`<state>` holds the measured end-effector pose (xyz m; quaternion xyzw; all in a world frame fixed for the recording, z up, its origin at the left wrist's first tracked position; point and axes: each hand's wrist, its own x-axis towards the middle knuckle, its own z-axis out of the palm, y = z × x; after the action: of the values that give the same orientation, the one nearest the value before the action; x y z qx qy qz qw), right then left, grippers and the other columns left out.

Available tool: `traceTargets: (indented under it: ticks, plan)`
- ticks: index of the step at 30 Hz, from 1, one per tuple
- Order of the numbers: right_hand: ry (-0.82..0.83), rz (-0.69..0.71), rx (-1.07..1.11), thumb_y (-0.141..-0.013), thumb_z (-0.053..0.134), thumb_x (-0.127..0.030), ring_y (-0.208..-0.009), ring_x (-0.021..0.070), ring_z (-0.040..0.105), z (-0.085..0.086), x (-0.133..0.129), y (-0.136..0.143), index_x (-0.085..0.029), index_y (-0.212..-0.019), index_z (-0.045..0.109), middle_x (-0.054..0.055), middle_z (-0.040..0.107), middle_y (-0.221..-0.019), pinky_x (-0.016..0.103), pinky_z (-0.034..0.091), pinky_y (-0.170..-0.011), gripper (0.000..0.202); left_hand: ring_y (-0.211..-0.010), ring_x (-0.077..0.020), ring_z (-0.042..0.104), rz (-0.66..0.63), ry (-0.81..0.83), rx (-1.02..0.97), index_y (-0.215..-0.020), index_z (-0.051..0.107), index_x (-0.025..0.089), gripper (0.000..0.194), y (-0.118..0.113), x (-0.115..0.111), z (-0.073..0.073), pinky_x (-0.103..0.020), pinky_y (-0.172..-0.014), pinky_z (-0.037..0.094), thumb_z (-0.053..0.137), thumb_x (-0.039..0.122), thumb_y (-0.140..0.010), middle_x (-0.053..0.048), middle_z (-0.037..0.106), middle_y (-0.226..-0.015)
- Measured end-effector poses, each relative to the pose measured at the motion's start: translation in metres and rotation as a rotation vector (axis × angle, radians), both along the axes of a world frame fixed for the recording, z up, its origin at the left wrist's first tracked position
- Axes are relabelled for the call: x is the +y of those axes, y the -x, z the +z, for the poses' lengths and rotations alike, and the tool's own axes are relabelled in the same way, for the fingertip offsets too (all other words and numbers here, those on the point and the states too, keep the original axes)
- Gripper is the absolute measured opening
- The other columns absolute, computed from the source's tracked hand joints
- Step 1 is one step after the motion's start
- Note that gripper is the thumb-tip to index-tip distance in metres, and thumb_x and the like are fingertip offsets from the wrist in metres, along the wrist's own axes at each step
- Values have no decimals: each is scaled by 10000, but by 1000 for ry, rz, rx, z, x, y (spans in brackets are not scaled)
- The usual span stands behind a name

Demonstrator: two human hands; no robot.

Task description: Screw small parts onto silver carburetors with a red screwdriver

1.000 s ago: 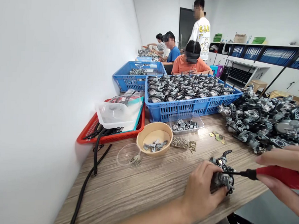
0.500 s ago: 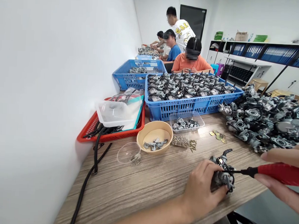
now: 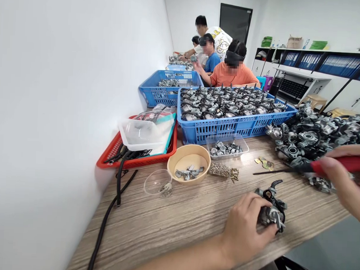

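Note:
My left hand (image 3: 247, 225) is wrapped round a small metal carburetor (image 3: 273, 212) resting on the wooden table near its front edge. A bent black hose sticks up from the carburetor's far side. In my right hand (image 3: 342, 174) is a red-handled screwdriver (image 3: 304, 168), held nearly level with its dark shaft pointing left. The tip is above and behind the carburetor, apart from it. Several flat brass plates (image 3: 264, 163) lie just past the tip. Short brass screws (image 3: 234, 174) lie beside a clear container of silvery screws (image 3: 219, 169).
A heap of carburetors (image 3: 317, 137) lies at the right. Behind stands a blue crate (image 3: 228, 127) full of carburetors. A cream bowl (image 3: 189, 151), a clear tray of small metal parts (image 3: 228, 149), a clear cup (image 3: 157, 181) and a red basket (image 3: 137, 161) stand left. Several people sit or stand beyond.
My right hand has lifted the screwdriver away from the carburetor, up and back. My left hand keeps its hold. The person in orange has raised a hand with a part in it.

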<state>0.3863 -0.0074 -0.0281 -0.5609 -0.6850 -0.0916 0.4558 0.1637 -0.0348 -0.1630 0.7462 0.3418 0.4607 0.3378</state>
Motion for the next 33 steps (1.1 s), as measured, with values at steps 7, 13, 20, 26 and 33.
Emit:
traceTargets:
  ticks: [7, 13, 20, 26, 33]
  plan:
    - [244, 137, 117, -989, 643, -587, -607, 212, 758, -66, 57, 16, -227, -951, 629, 39, 763, -753, 284, 591, -555, 362, -993, -299, 743, 7, -20, 36, -1145, 682, 187, 371, 1, -1, -1, -431, -860, 632, 842, 173, -811, -106, 749, -1103]
    - [272, 97, 110, -954, 638, -664, -525, 198, 678, -83, 70, 17, -231, -908, 630, 48, 733, -697, 292, 527, -526, 435, -990, -315, 746, 21, -27, 12, -1133, 679, 164, 417, 0, -1, -3, -433, -826, 632, 876, 139, -767, -113, 752, -1083]
    - [305, 146, 156, -968, 623, -661, -571, 222, 737, -90, 72, 23, -236, -925, 620, 48, 746, -714, 292, 558, -529, 428, -999, -312, 741, 11, -3, 35, -1149, 677, 167, 422, -1, -1, -4, -438, -841, 631, 874, 150, -776, -115, 748, -1099]
    - [221, 132, 187, -953, 671, -638, -599, 211, 740, -81, 66, 19, -227, -926, 643, 47, 750, -752, 284, 569, -536, 413, -1017, -324, 744, 2, 23, 43, -1167, 682, 162, 450, 0, -2, -3, -468, -856, 638, 895, 157, -771, -123, 747, -1130]
    - [79, 86, 226, -955, 737, -540, -616, 184, 744, -55, 32, -4, -229, -952, 678, 27, 742, -778, 263, 577, -567, 317, -1032, -327, 746, -10, 61, 46, -1164, 691, 150, 423, 1, -1, -1, -475, -885, 633, 875, 117, -784, -128, 747, -1124]
